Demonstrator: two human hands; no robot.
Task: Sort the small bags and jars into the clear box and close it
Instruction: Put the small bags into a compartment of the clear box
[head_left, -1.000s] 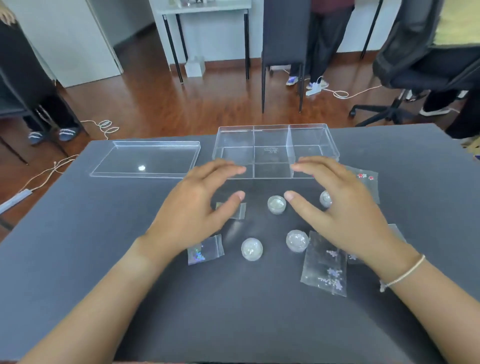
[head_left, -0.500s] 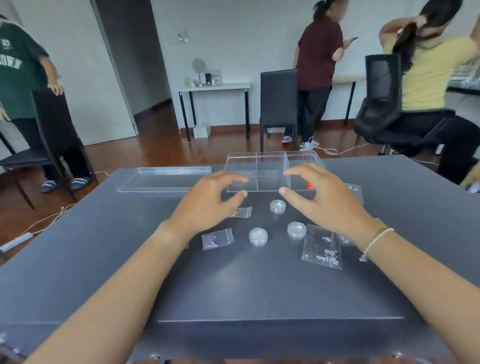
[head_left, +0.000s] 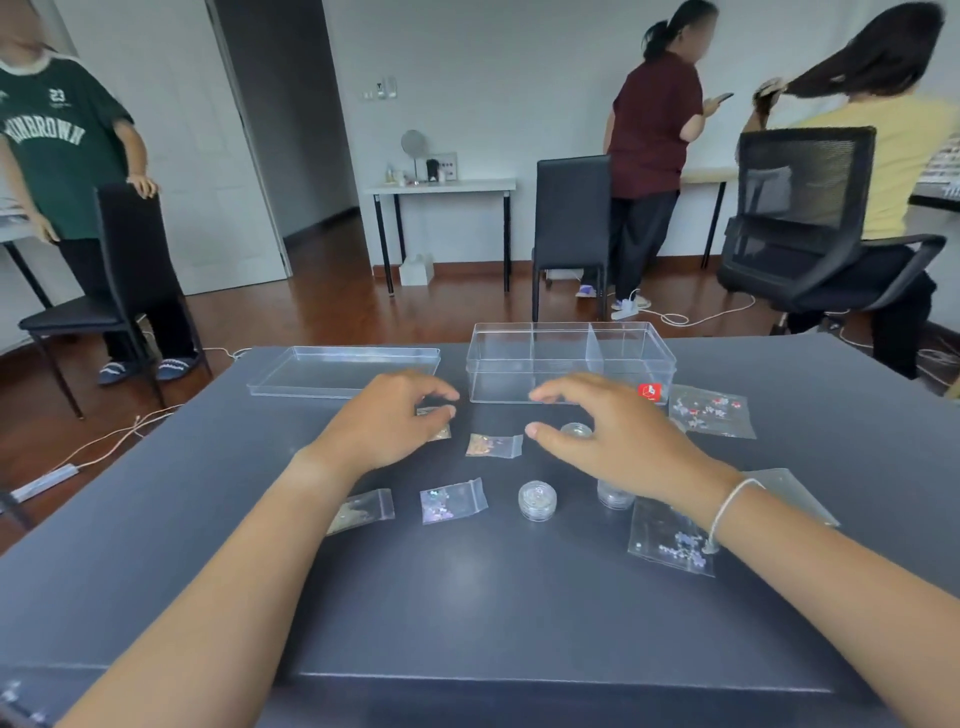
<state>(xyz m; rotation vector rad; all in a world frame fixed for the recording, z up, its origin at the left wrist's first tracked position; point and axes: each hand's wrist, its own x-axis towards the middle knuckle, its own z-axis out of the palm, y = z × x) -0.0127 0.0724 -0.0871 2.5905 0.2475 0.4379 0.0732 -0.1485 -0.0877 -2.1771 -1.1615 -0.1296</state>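
Observation:
The clear box (head_left: 571, 361) with dividers stands open at the far middle of the dark table, its lid (head_left: 343, 370) lying to its left. My left hand (head_left: 384, 421) hovers over a small bag (head_left: 439, 428), fingers curled and apart, holding nothing I can see. My right hand (head_left: 618, 441) hovers spread in front of the box, next to a small jar (head_left: 576, 430). Between the hands lies a gold-flecked bag (head_left: 493, 446). Nearer me are a purple-flecked bag (head_left: 453, 501), another bag (head_left: 361, 512), a jar (head_left: 537, 500) and a second jar (head_left: 615, 498) partly under my wrist.
Larger bags lie at the right: one with red flecks (head_left: 711, 410), one under my right forearm (head_left: 670, 543). The dark table (head_left: 467, 597) ends near me. Three people, chairs (head_left: 569, 228) and cables stand beyond the table's far edge.
The camera has tilted up, showing more of the room. Both hands have stayed in front of the box, drifting slightly apart; more bags now show beneath them.

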